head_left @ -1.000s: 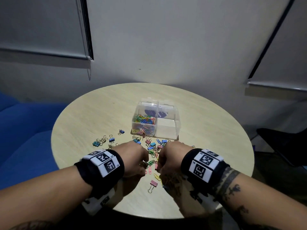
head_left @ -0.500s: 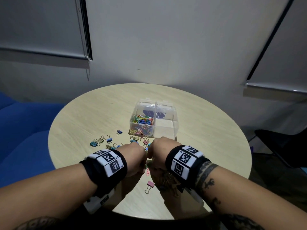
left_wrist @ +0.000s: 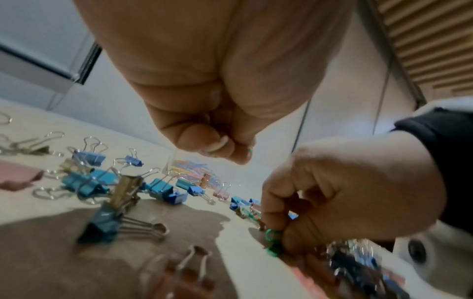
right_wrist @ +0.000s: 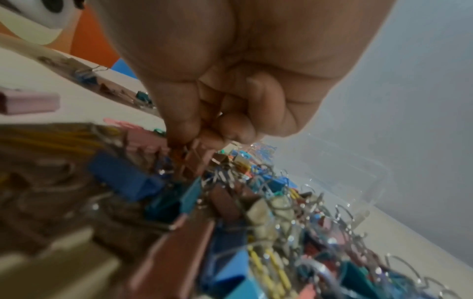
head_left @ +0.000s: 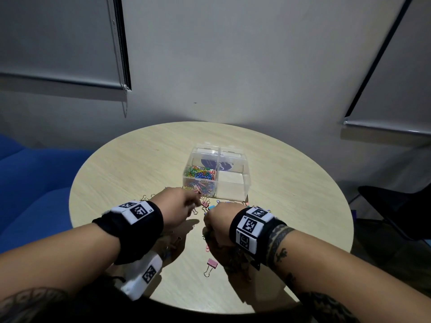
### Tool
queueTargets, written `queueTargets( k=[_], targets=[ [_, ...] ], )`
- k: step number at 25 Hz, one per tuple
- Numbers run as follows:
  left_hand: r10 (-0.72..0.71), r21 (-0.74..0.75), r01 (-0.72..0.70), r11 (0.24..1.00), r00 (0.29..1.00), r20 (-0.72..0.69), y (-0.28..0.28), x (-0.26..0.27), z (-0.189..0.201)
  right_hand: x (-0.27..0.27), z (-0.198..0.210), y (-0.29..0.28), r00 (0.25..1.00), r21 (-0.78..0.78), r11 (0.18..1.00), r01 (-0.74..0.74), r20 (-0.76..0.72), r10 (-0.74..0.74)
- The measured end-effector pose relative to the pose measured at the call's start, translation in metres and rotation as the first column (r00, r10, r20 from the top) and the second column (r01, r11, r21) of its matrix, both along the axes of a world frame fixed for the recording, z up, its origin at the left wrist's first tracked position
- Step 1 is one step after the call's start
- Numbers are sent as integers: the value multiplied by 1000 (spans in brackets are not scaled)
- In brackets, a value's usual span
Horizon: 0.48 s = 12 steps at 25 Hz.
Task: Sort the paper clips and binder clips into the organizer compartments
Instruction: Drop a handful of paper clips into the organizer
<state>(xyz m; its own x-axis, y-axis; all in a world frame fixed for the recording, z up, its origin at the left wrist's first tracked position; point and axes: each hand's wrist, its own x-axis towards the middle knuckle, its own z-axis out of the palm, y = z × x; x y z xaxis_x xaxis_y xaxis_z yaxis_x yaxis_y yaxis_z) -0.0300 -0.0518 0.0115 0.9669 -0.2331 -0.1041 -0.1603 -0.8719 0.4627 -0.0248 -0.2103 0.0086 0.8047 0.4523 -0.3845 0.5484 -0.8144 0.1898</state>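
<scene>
Pinches a green paper clip [left_wrist: 273,236] between thumb and fingertips of the right hand [left_wrist: 340,188], right down at the surface of the table [head_left: 130,173]. Shows only the clip's end loops below the pinch; cannot tell the depth of wire inside it, so could lose the clip on the lift.

Crowding the pinch on its near and outer side: a tangled heap of binder clips [right_wrist: 256,212], wire handles interlocked. Could snag a handle on the paper clip's loop and drag 1 or more binder clips up with it, or scatter the heap toward the table edge.

Just left of the pinch: the left hand [left_wrist: 217,101], fingers curled tight against the thumb, a speck of green at the tips. Cannot tell whether anything is truly held there. Could bump knuckles, with the 2 hands so close.

Beyond the pinch, a short way ahead: the clear organizer [head_left: 246,183], with coloured paper clips [head_left: 200,177] heaped in the compartment ahead and left of the pinch, and a seemingly bare compartment straight ahead. Risks a drop into that wrong cell, or a bounce off the rim, if released from too high.

Behind the pinch, toward the body: 1 pink binder clip [head_left: 211,266] lying alone, easy to sweep off with a forearm.
</scene>
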Motion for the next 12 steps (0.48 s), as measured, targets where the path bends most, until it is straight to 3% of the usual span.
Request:
queueTargets(
  k=[2,4,7,8,10,12],
  targets=[
    [75,-164,-86,983,995,-72,-2,5,2,3,6,-6,997,102,992,75,-6,-75],
    [135,-347,-205,915,967,-216,-6,8,6,8,16,-17,982,287,939,190,-51,-183],
    [169,-482,-382,789,888,-427,-14,11,10,13,32,-42,920,543,745,387,-176,-349],
    [167,-478,-394,785,878,-449,-19,13,10,13,35,-50,888,605,654,455,-249,-387],
    [165,-376,-317,871,909,-383,-27,20,6,11,36,-64,819,644,510,570,-399,-413],
    [87,-124,-115,986,974,-208,-35,26,-2,9,33,-75,800,629,497,597,-423,-426]
  ],
)
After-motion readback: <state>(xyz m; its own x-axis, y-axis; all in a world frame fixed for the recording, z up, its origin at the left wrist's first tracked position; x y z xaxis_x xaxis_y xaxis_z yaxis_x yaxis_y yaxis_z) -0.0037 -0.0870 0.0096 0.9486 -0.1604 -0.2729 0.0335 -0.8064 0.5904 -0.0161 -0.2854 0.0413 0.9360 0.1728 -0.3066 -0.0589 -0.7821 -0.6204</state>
